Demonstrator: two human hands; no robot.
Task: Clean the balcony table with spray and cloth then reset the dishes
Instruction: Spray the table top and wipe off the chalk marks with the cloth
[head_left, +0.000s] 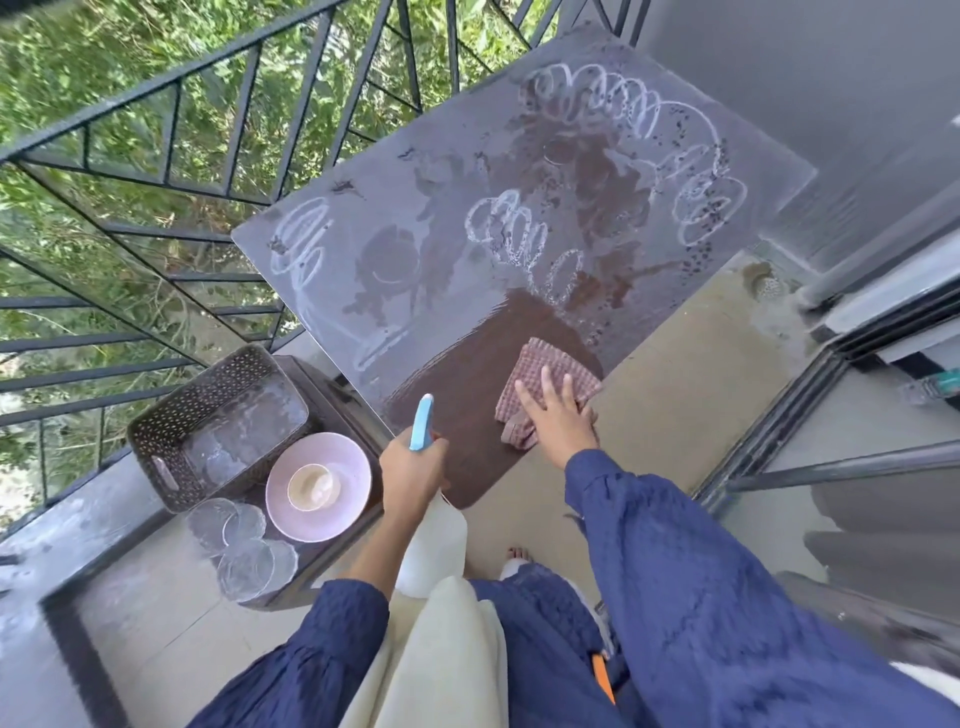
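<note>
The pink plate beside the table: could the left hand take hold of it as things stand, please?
Probably not yet. The pink plate lies close to the left hand with nothing between, but that hand grips the spray bottle and would need to put it down.

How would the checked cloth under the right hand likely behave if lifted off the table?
The checked cloth would probably hang floppy: it lies crumpled and folded under the right hand. Likely damp and slightly heavy, since the table beside it looks wet.
</note>
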